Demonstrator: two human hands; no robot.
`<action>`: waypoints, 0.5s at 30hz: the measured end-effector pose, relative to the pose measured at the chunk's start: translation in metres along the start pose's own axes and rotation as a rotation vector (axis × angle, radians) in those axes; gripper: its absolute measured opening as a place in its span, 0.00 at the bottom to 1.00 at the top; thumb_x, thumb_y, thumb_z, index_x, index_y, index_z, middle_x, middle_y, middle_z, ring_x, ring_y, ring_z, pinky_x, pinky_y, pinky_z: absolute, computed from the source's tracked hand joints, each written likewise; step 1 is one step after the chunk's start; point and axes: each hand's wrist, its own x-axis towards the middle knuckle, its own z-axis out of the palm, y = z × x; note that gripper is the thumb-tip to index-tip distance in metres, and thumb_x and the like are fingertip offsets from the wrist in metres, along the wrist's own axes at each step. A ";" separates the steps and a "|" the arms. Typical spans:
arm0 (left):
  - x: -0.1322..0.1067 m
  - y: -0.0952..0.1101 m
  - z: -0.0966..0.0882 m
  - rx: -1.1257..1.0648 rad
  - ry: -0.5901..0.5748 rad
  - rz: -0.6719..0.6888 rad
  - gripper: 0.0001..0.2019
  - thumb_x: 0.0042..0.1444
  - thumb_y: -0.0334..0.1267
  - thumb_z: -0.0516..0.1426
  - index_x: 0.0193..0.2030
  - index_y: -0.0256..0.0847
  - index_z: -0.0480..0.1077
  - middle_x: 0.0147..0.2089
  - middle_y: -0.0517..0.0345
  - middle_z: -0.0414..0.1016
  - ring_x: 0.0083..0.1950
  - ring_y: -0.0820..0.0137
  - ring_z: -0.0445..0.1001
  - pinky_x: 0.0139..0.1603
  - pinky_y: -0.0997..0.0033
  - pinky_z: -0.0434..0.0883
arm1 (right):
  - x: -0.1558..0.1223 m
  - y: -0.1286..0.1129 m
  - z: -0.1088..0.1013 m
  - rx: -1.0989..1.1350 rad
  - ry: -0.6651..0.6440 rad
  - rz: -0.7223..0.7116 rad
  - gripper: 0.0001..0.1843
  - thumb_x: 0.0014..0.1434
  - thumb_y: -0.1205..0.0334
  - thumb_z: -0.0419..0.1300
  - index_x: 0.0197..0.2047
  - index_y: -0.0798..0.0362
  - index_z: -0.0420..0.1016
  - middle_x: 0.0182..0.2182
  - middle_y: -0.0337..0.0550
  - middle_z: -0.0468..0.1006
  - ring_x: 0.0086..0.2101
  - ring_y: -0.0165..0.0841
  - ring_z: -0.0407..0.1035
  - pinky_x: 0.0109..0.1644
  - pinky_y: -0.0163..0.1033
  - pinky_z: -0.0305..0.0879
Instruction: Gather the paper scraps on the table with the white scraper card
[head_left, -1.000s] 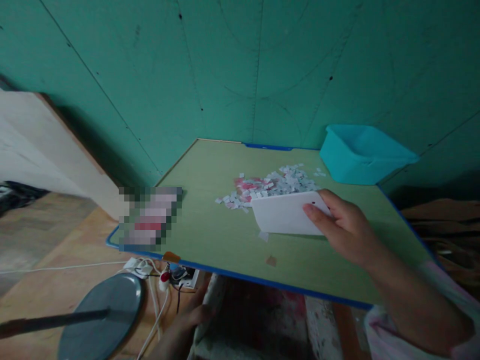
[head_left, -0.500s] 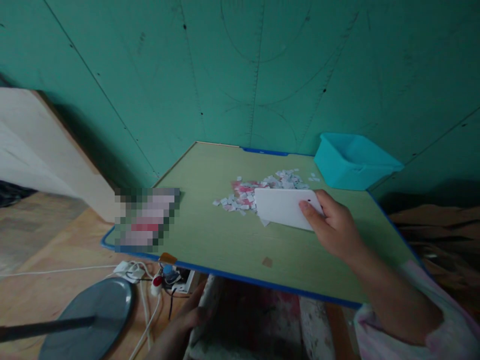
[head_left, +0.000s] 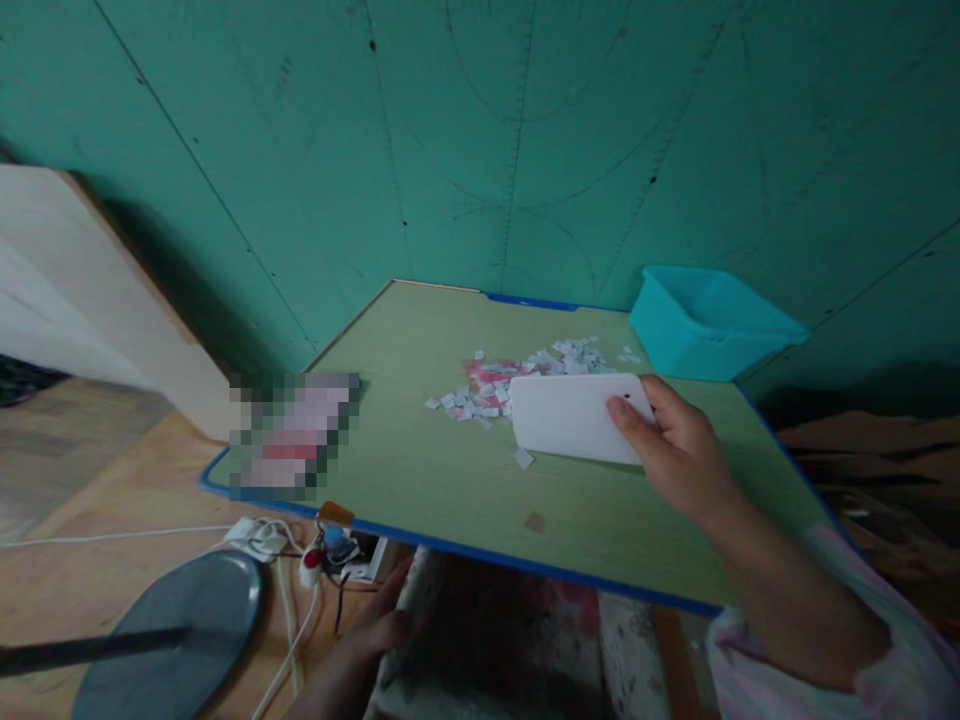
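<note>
My right hand grips a flat white plastic board by its right end, thumb on top next to a small hole. The board is held low over the table and hides part of a heap of small white paper scraps, some of them pink-red. One loose scrap lies just off the board's near left corner. Below the table's front edge, my left hand is closed around the side of a paint-stained white box-like frame; its fingertips are partly hidden.
A turquoise plastic bin stands at the back right of the pale green table. A blurred-out flat item lies at its left end. Below are a power strip with cables and a round grey stand base. A green wall rises behind.
My right hand and the white board have shifted slightly to the right. The loose scrap near the board's corner now shows more fully. My left hand stays about where it was.
</note>
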 end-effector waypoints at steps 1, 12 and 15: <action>-0.003 0.002 0.002 -0.055 -0.011 -0.036 0.23 0.26 0.28 0.60 0.33 0.53 0.80 0.30 0.68 0.82 0.40 0.62 0.76 0.38 0.72 0.69 | 0.000 0.000 0.000 0.001 -0.003 0.010 0.10 0.61 0.52 0.53 0.36 0.49 0.67 0.30 0.41 0.74 0.30 0.34 0.68 0.32 0.37 0.63; 0.000 0.003 -0.024 0.058 0.026 -0.044 0.16 0.35 0.23 0.61 0.32 0.45 0.77 0.28 0.60 0.79 0.39 0.59 0.75 0.36 0.66 0.68 | -0.004 -0.004 0.015 0.332 -0.142 0.258 0.13 0.59 0.49 0.55 0.38 0.50 0.68 0.32 0.41 0.76 0.32 0.33 0.69 0.32 0.37 0.65; -0.011 0.009 -0.013 0.055 0.010 -0.048 0.17 0.38 0.24 0.60 0.35 0.45 0.77 0.25 0.61 0.78 0.37 0.59 0.75 0.35 0.67 0.67 | -0.002 -0.003 0.013 0.335 -0.061 0.259 0.12 0.58 0.49 0.57 0.38 0.49 0.69 0.32 0.40 0.76 0.32 0.33 0.69 0.33 0.37 0.65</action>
